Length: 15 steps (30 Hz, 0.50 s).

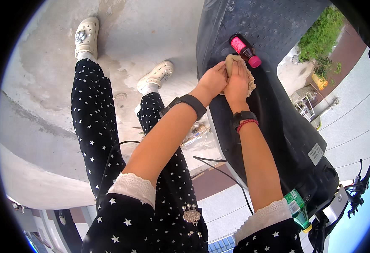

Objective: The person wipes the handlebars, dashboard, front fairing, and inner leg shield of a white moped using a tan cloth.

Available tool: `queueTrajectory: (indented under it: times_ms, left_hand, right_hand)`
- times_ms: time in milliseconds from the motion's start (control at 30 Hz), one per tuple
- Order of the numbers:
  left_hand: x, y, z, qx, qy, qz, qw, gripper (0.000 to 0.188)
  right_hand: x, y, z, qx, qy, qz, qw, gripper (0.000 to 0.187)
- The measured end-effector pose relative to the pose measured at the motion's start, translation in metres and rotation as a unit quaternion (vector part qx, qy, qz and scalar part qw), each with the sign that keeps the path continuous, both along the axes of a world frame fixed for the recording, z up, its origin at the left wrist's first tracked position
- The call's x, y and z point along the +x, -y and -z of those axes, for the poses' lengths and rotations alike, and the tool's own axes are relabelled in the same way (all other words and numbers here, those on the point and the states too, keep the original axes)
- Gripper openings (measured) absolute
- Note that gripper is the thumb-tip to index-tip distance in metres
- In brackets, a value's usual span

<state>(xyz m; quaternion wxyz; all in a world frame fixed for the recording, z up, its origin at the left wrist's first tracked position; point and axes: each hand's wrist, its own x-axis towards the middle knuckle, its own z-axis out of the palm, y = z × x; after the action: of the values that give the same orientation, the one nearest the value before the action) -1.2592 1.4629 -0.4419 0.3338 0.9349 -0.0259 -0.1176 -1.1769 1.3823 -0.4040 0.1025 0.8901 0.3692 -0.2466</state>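
Upper right of centre, my left hand (212,81) has its grip closed on the crumpled beige cloth (231,61) while my right hand (237,87) lies along it, closure unclear, probably steadying it over the black moulded-plastic panel (270,99).

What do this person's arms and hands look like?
The left hand and right hand are ungloved. Black sleeves with white stars end in white lacy cuffs. Each arm has a dark wristband; the right adds a red beaded bracelet.
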Motion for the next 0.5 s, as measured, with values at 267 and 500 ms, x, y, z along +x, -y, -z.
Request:
queueTrajectory:
  times_ms: [267, 500]
  left_hand:
    - [-0.022, -0.002, -0.006, -0.008, 0.0, 0.018, 1.0, 0.037]
    - [-0.044, -0.035, -0.019, -0.107, -0.069, 0.087, 0.988, 0.028]
  right_hand:
    - [-0.03, 0.001, -0.012, -0.033, -0.084, 0.203, 0.975, 0.052]
    - [-0.081, -0.007, -0.016, 0.075, -0.026, 0.218, 0.973, 0.047]
